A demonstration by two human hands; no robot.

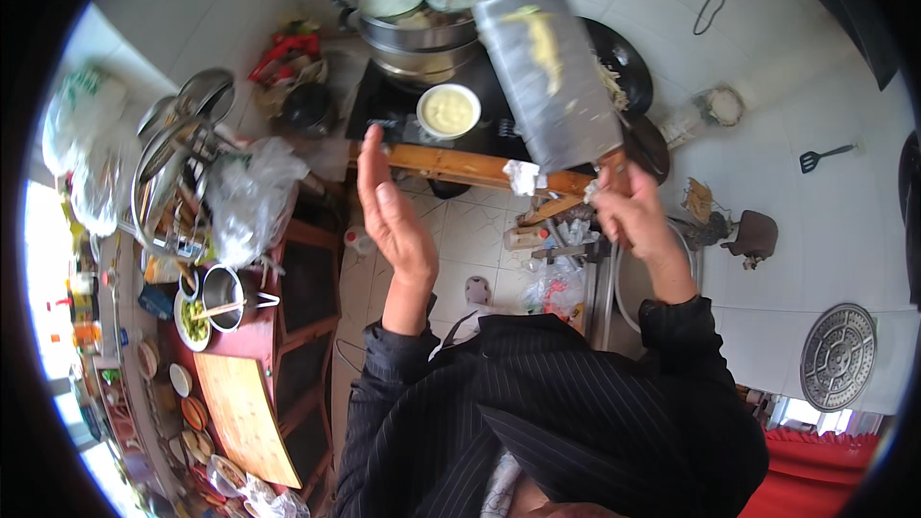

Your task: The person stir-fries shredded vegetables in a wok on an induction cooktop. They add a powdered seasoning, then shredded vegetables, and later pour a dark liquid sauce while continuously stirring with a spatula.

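Observation:
My right hand (633,212) grips the wooden handle of a broad metal cleaver (550,79), raised at the front edge of the stove. Yellow, mushy food clings to the upward face of its blade. My left hand (392,212) is raised with nothing in it, palm turned inward and fingers extended. Between and beyond the hands, a white bowl (448,111) of pale yellow paste rests on the black cooktop (374,104). Behind the bowl stands a steel steamer pot (421,36) holding more bowls. A dark wok (633,65) with shredded food is partly hidden by the blade.
A wooden bar (439,162) edges the stove. To the left are a clear plastic bag (255,194), a dish rack with lids, a small saucepan (224,295), a plate of green food (193,320) and a cutting board (248,417). A large round basin (647,280) sits at right.

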